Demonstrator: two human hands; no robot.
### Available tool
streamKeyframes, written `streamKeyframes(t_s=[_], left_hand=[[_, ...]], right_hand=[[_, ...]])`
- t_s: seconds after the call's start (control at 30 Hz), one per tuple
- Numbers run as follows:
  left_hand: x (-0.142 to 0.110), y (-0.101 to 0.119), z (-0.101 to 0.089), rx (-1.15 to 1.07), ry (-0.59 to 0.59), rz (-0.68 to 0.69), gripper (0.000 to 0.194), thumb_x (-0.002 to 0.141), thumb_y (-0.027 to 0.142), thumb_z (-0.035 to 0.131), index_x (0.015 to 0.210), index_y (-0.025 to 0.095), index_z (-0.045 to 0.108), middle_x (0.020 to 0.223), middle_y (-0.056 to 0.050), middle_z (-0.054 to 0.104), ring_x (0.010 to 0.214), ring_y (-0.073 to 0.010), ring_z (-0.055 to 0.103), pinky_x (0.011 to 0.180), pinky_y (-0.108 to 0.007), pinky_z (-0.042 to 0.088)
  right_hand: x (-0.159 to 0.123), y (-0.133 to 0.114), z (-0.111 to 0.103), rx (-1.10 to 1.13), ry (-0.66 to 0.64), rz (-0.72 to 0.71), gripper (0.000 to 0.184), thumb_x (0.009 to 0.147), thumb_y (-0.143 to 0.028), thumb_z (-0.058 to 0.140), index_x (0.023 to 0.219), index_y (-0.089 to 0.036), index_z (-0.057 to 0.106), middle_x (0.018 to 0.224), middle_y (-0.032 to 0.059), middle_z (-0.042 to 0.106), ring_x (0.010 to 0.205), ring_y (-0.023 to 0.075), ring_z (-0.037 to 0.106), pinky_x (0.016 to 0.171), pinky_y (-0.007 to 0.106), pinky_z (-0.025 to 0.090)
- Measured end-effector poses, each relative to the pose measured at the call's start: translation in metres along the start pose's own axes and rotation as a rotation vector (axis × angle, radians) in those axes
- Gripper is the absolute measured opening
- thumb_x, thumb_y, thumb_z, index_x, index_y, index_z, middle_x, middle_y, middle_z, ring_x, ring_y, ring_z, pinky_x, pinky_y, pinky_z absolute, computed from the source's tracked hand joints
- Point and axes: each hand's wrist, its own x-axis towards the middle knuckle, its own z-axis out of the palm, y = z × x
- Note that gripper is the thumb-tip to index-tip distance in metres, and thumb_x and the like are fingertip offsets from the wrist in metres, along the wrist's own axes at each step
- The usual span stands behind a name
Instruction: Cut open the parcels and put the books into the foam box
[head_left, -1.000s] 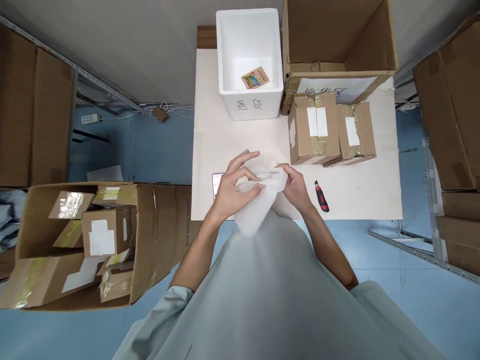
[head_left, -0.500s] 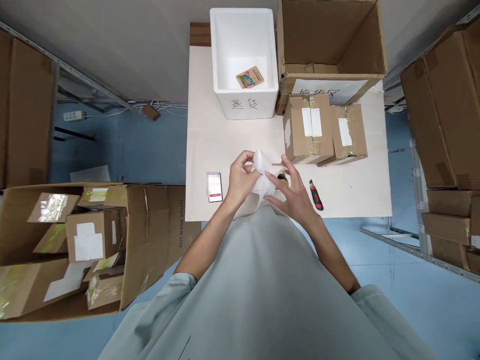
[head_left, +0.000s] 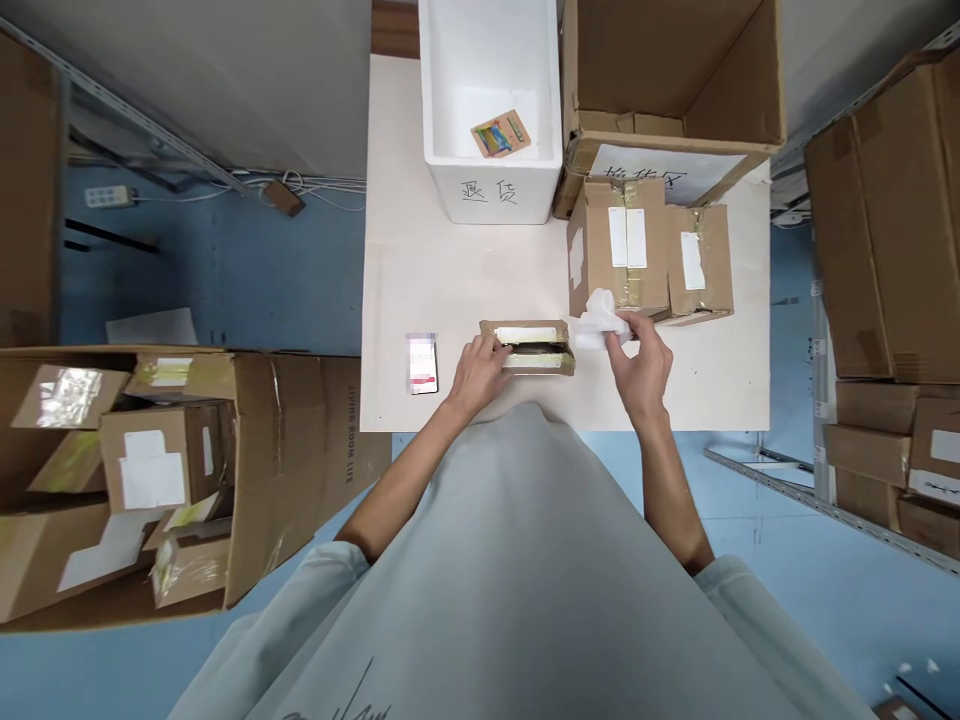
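Observation:
A small cardboard box point(head_left: 556, 361) lies on the table near its front edge, with a dark gap between its top flaps. Its left end is in my left hand point(head_left: 478, 372), whose fingers are closed at the gap; the fingertips are partly hidden. To the right of the box, my right hand point(head_left: 643, 368) pinches a crumpled piece of thin white wrapping point(head_left: 598, 322) between thumb and fingers. The wrapping is just in front of a taped cardboard carton point(head_left: 581, 215). What is inside the small box is too dark to make out.
A phone point(head_left: 422, 363) lies at the left. Behind stand a white foam bin point(head_left: 487, 190) holding a printed card point(head_left: 501, 134) and a large open carton point(head_left: 675, 165). A second taped carton point(head_left: 715, 250) is at the right. An open box of parcels point(head_left: 247, 480) stands left of the table.
My hands have moved apart. The right has carried the white wrapping to the right, and the left has gone to the small box, now in plain view. The utility knife no longer shows.

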Motion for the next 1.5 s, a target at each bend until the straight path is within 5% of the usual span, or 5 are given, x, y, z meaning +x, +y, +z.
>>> streamKeyframes(t_s=[0.33,0.6,0.93,1.23,1.5], left_hand=[[-0.029,-0.014,0.041,0.020,0.066,0.077,0.035,0.107,0.004,0.042,0.094,0.024,0.068,0.101,-0.015,0.071,0.095,-0.0309,0.060,0.082,-0.045,0.044],[-0.052,-0.017,0.053,0.016,0.097,0.070,0.037,0.111,0.008,0.044,0.088,0.024,0.069,0.095,-0.013,0.068,0.089,-0.0283,0.058,0.078,-0.043,0.041],[-0.070,-0.017,0.060,-0.014,0.018,0.053,0.034,0.109,0.007,0.049,0.093,0.023,0.073,0.100,-0.014,0.070,0.094,-0.0288,0.060,0.082,-0.043,0.044],[-0.081,-0.022,0.058,0.018,0.009,0.037,0.026,0.114,0.022,0.054,0.109,0.024,0.079,0.111,-0.015,0.077,0.101,-0.0306,0.065,0.086,-0.044,0.048],[-0.082,-0.030,0.049,-0.265,0.300,-0.273,0.062,0.102,0.048,0.083,0.154,0.022,0.062,0.143,-0.019,0.071,0.127,-0.0338,0.068,0.108,-0.047,0.056]], right_hand=[[0.001,-0.003,0.005,-0.003,-0.154,-0.106,0.030,0.111,-0.041,0.064,0.130,-0.029,0.085,0.119,0.0095,0.081,0.113,0.0328,0.066,0.106,0.053,0.059],[-0.011,-0.008,0.074,-0.212,-0.731,-0.283,0.026,0.109,-0.017,0.065,0.130,-0.018,0.079,0.123,0.0155,0.078,0.120,0.0340,0.065,0.104,0.045,0.055],[0.007,-0.026,0.115,-0.447,-0.592,-0.078,0.035,0.116,-0.013,0.042,0.141,-0.019,0.066,0.152,0.0185,0.059,0.114,0.0296,0.068,0.091,0.036,0.053],[-0.045,-0.027,0.126,-0.445,-0.853,-0.256,0.033,0.118,-0.022,0.047,0.132,-0.014,0.076,0.133,0.0213,0.079,0.118,0.0308,0.072,0.098,0.039,0.054],[-0.056,0.036,0.076,-0.023,-0.275,0.095,0.058,0.116,-0.059,0.048,0.147,-0.015,0.070,0.137,0.0219,0.078,0.121,0.0320,0.074,0.105,0.046,0.060]])
